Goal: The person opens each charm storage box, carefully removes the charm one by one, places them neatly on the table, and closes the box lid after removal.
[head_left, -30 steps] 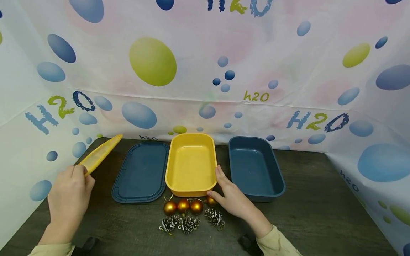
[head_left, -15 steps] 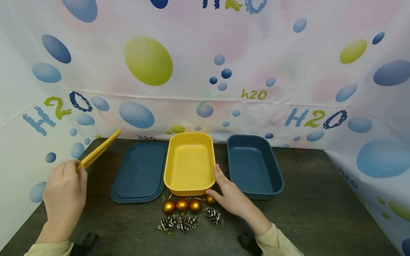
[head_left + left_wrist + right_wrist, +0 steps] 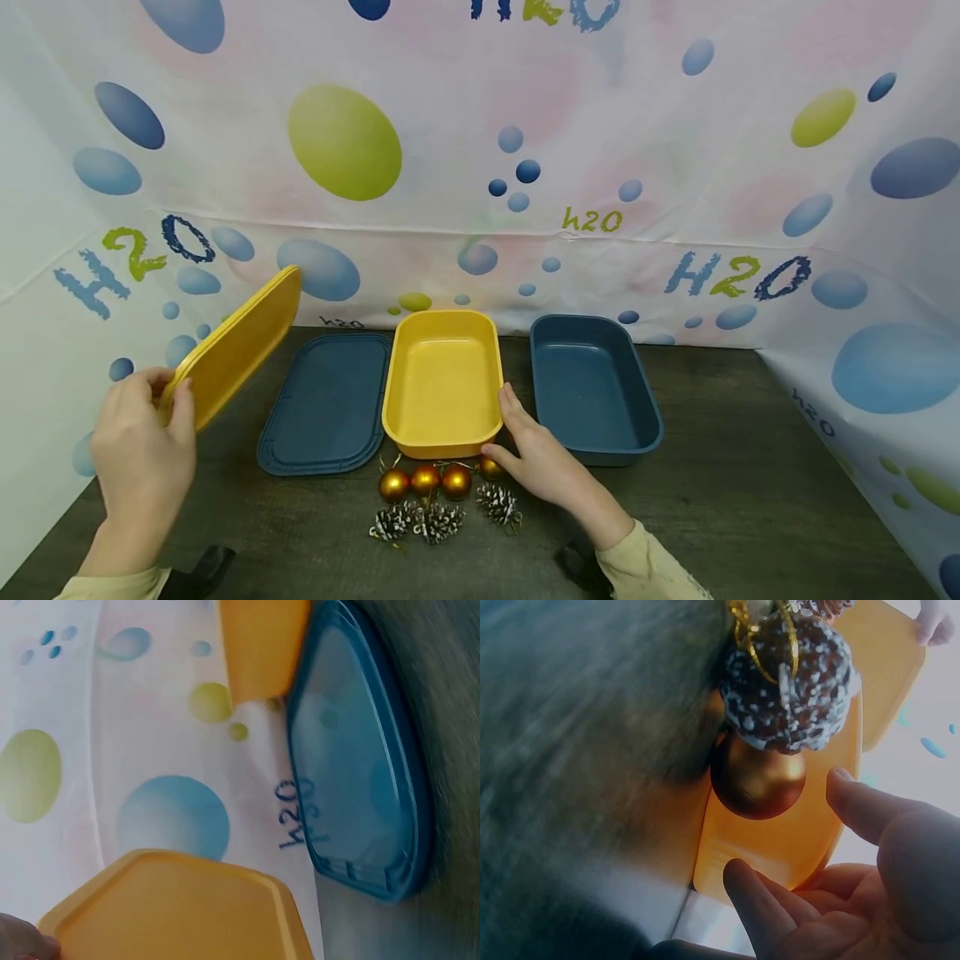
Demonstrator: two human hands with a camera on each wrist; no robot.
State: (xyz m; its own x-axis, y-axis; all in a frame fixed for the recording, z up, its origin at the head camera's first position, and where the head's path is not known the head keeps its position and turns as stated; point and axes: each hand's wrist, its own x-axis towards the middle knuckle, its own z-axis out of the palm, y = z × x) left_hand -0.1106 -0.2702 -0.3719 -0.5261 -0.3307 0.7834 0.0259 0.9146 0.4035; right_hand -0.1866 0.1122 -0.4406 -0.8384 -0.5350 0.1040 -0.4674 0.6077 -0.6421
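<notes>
My left hand (image 3: 142,454) pinches one end of a yellow lid (image 3: 243,350), holding it tilted in the air left of the containers. In the left wrist view, the broad face of that yellow lid (image 3: 180,907) fills the bottom. A yellow plastic food container (image 3: 442,379) stands in the middle of the table. Against its right front corner rests my right hand (image 3: 547,462), fingers extended. Several gold Christmas balls (image 3: 425,481) line its front, one partly behind the right thumb. Frosted pine cones (image 3: 440,525) lie nearer me; one pine cone (image 3: 791,686) looms large in the right wrist view.
A dark blue lid (image 3: 326,404) lies flat between the left hand and the yellow container. To the right stands a blue container (image 3: 596,396), with nothing inside. A white patterned curtain (image 3: 450,167) rises behind the dark wooden table (image 3: 735,467) and along both sides.
The yellow lid has turned in my left hand, from edge-on to showing its broad face, and its far end has risen. My right hand has stayed at the yellow container.
</notes>
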